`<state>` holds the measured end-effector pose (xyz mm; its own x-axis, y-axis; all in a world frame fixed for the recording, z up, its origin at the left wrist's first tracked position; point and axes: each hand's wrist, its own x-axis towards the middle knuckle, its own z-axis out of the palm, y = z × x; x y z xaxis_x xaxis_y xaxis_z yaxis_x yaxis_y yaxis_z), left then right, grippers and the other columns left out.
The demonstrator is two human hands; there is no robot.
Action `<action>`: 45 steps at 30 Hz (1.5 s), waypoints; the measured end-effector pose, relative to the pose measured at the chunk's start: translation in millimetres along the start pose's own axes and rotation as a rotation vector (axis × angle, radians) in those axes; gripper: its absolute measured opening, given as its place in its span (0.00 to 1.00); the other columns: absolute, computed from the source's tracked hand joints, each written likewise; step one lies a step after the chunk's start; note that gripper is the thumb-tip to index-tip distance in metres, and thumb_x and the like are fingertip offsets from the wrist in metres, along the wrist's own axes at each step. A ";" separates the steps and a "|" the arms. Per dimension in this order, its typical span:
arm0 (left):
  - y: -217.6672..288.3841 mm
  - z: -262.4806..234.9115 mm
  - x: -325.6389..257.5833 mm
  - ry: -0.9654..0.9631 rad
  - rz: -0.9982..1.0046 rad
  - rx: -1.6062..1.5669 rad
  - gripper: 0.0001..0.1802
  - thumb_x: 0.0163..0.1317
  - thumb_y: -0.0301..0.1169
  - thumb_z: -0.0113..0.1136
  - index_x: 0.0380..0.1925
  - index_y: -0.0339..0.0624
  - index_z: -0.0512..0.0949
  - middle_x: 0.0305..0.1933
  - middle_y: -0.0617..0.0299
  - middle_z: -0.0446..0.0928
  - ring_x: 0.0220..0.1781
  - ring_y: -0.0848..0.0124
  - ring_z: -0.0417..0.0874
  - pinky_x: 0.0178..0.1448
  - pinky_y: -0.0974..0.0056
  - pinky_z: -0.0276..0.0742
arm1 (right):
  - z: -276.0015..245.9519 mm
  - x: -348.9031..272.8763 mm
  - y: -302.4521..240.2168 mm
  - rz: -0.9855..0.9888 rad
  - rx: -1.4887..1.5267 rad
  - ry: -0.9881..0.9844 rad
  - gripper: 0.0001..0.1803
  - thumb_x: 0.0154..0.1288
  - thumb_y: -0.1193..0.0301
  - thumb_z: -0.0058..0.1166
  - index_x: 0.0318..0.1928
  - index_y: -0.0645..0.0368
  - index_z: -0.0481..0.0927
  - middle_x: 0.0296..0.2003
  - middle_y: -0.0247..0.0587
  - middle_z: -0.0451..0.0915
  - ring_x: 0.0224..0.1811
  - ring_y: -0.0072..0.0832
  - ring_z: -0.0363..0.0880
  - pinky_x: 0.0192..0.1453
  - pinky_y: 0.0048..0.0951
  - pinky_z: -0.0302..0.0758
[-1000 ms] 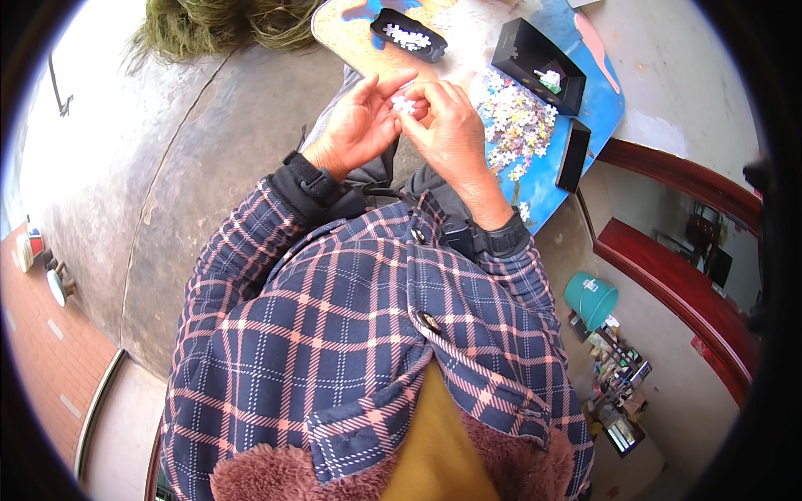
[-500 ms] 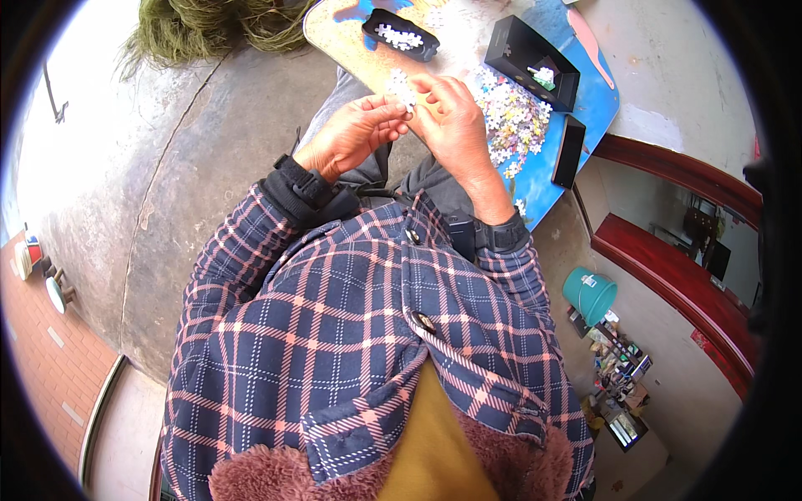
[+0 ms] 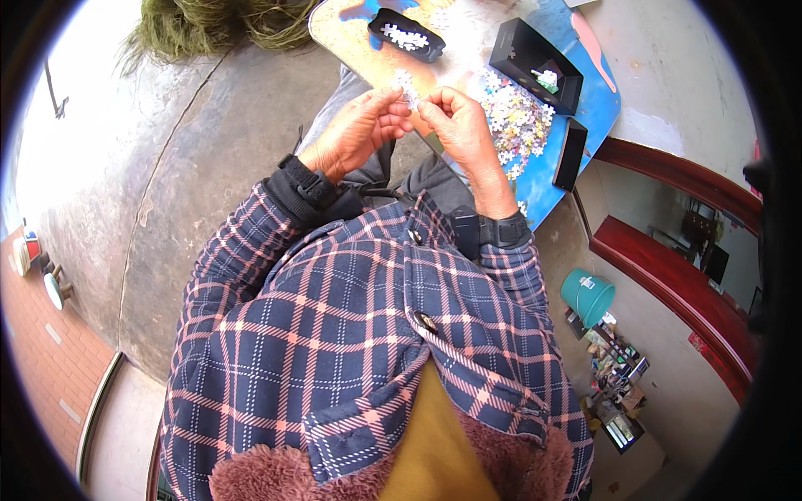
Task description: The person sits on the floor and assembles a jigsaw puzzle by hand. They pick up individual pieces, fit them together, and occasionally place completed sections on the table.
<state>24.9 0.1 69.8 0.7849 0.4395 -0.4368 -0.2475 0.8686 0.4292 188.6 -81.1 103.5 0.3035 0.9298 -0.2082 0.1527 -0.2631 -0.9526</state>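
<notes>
A small cluster of joined white jigsaw pieces is pinched at its near end by my left hand, just over the table's near edge. My right hand meets it from the other side, thumb and forefinger closed together at the cluster's edge. Whether a separate piece sits in those fingertips is too small to make out. To the right of that hand lies a heap of loose, mixed-colour jigsaw pieces. Beyond my hands, a black tray contains several white pieces.
The printed table also carries an open black box with a few pieces inside, a narrow black lid-like box and a pink strip-shaped thing. A teal bucket stands at right; green fibre lies far left.
My right hand has drawn back slightly towards me, its fingers curling in more. The left hand still pinches the cluster and has barely shifted.
</notes>
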 end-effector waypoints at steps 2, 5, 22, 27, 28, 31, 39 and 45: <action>1.6 -0.4 -1.3 0.019 0.053 0.148 0.09 0.68 0.34 0.58 0.40 0.39 0.77 0.34 0.64 0.79 0.35 0.76 0.81 0.38 0.75 0.77 | -3.3 1.6 -0.9 0.014 -0.090 -0.042 0.08 0.62 0.71 0.60 0.36 0.64 0.80 0.27 0.32 0.81 0.28 0.15 0.76 0.33 0.20 0.74; 1.0 0.8 -1.1 0.034 0.109 0.262 0.10 0.68 0.34 0.58 0.39 0.39 0.77 0.32 0.65 0.79 0.33 0.77 0.80 0.37 0.75 0.76 | -0.1 1.2 -5.9 0.018 -0.246 -0.001 0.09 0.60 0.69 0.62 0.35 0.63 0.80 0.26 0.35 0.81 0.26 0.16 0.76 0.32 0.22 0.74; -0.3 -4.0 1.9 0.097 0.068 0.062 0.10 0.66 0.33 0.60 0.39 0.38 0.77 0.36 0.61 0.81 0.36 0.73 0.84 0.38 0.73 0.79 | 14.3 -5.2 -17.7 -0.453 -0.660 0.122 0.10 0.55 0.73 0.60 0.39 0.59 0.79 0.34 0.46 0.81 0.40 0.43 0.80 0.42 0.40 0.76; -0.6 -7.4 -0.2 0.118 0.111 0.096 0.09 0.66 0.33 0.59 0.38 0.38 0.76 0.35 0.61 0.80 0.34 0.74 0.83 0.37 0.73 0.78 | 10.4 -1.4 -22.3 -0.501 -0.710 0.155 0.09 0.54 0.74 0.61 0.38 0.58 0.80 0.34 0.43 0.80 0.40 0.42 0.79 0.43 0.39 0.76; 0.2 -8.2 -0.6 0.129 0.125 0.096 0.09 0.66 0.33 0.59 0.37 0.38 0.76 0.34 0.62 0.80 0.34 0.74 0.83 0.36 0.73 0.78 | 7.7 2.5 -23.3 -0.513 -0.713 0.189 0.09 0.54 0.74 0.61 0.38 0.57 0.80 0.35 0.43 0.80 0.40 0.41 0.79 0.43 0.39 0.76; 1.6 -9.3 -2.5 0.157 0.149 0.105 0.09 0.66 0.33 0.59 0.36 0.39 0.76 0.33 0.62 0.79 0.32 0.75 0.82 0.36 0.74 0.77 | -1.0 20.9 -25.0 -0.531 -0.746 0.273 0.10 0.53 0.73 0.61 0.38 0.56 0.80 0.34 0.41 0.79 0.41 0.40 0.78 0.44 0.39 0.75; 5.2 -11.8 -1.8 0.172 0.178 0.114 0.09 0.66 0.34 0.60 0.35 0.41 0.76 0.33 0.65 0.79 0.31 0.77 0.81 0.35 0.75 0.76 | -0.2 81.7 -19.6 -0.546 -0.856 0.333 0.08 0.52 0.70 0.63 0.35 0.54 0.82 0.33 0.38 0.79 0.41 0.39 0.78 0.44 0.38 0.75; 5.6 -12.6 -1.7 0.184 0.169 0.118 0.09 0.65 0.35 0.61 0.34 0.42 0.76 0.31 0.65 0.79 0.31 0.78 0.82 0.34 0.76 0.76 | -0.2 67.2 -13.6 -0.440 -0.714 0.253 0.10 0.53 0.70 0.63 0.38 0.54 0.83 0.31 0.37 0.79 0.35 0.33 0.79 0.41 0.33 0.76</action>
<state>15.1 7.1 63.0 0.6187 0.6196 -0.4829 -0.2896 0.7513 0.5930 207.0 -15.1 102.5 0.2651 0.9223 0.2814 0.8317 -0.0710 -0.5507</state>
